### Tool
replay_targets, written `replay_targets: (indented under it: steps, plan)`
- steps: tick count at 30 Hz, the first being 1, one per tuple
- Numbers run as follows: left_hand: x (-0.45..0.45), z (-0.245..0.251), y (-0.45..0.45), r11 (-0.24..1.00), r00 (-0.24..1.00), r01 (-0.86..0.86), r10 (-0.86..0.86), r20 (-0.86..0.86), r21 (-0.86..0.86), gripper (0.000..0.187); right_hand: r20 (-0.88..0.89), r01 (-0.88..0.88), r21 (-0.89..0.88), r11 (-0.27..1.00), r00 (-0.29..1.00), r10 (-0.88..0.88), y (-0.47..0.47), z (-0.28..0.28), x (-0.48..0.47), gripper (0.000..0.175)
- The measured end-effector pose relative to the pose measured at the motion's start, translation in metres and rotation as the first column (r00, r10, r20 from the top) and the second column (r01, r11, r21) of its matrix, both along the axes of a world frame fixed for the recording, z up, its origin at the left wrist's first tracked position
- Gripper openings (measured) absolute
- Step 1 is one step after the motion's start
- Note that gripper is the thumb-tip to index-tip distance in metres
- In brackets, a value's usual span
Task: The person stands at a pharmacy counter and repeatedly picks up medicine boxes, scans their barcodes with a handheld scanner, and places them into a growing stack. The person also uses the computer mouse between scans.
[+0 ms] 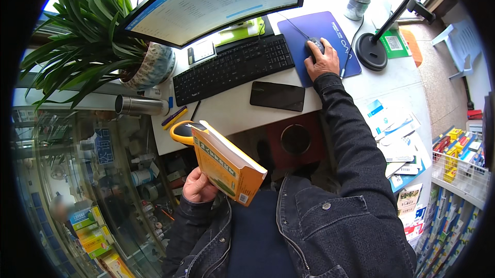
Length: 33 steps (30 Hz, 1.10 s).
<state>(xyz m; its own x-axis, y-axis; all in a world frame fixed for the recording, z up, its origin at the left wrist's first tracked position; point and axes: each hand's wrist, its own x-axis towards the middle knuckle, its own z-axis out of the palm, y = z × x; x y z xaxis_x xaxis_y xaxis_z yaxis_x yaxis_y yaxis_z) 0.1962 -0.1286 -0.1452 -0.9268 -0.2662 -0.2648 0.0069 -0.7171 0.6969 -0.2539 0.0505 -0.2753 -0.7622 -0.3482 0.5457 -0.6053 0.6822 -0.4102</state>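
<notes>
My left hand [200,186] grips the lower left edge of an orange and yellow cardboard box [226,166], held tilted in front of my chest, with printing on its sides. My right hand [324,59] rests over a black computer mouse [315,48] on a purple-blue mouse pad [328,26]. Left of the pad lies a black keyboard [234,68], and a dark smartphone [277,96] lies below it. A lit monitor [220,3] stands behind the keyboard. The box partly hides a yellow-rimmed round object [181,132] at the desk's front edge.
A potted plant [149,65] and a steel cylinder [142,105] are at the left, beside a glass cabinet [127,185]. A black stand [371,52] and metal canister [357,1] stand right of the pad. Papers and flat packets [394,139] cover the right side; a wire basket [460,173] adjoins.
</notes>
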Motion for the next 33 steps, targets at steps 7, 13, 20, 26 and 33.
replay_targets:
  steps: [7, 13, 20, 26, 33]
  plan:
    - [-0.020, 0.016, 0.012, 0.995, 0.999, -0.049, 0.049, 0.001, 0.087, 0.034, -0.130, -0.109, -0.370, 0.923, 0.989, 0.064, -0.004, 0.058, 0.046, 0.049]
    - [-0.067, 0.028, 0.027, 0.985, 0.993, 0.040, -0.057, 0.099, 0.170, 0.034, 0.313, 0.242, -0.894, 0.377, -0.267, 0.912, -0.014, 0.086, 0.205, 0.049]
    - [-0.113, 0.026, 0.056, 0.975, 0.968, 0.174, -0.195, 0.156, 0.138, 0.028, 0.016, 0.715, -0.689, 0.121, -0.152, 0.988, 0.038, 0.117, 0.205, 0.041]
    - [-0.149, 0.025, 0.028, 0.990, 0.990, 0.007, 0.013, 0.140, -0.140, 0.025, 0.591, 0.057, -0.709, 0.703, 0.592, 0.548, 0.143, 0.206, 0.199, 0.029]
    - [-0.177, 0.023, 0.039, 0.982, 0.991, 0.025, 0.000, 0.137, -0.188, 0.024, 0.602, -0.356, -0.106, 0.929, 0.720, 0.345, 0.190, 0.243, 0.261, 0.041]
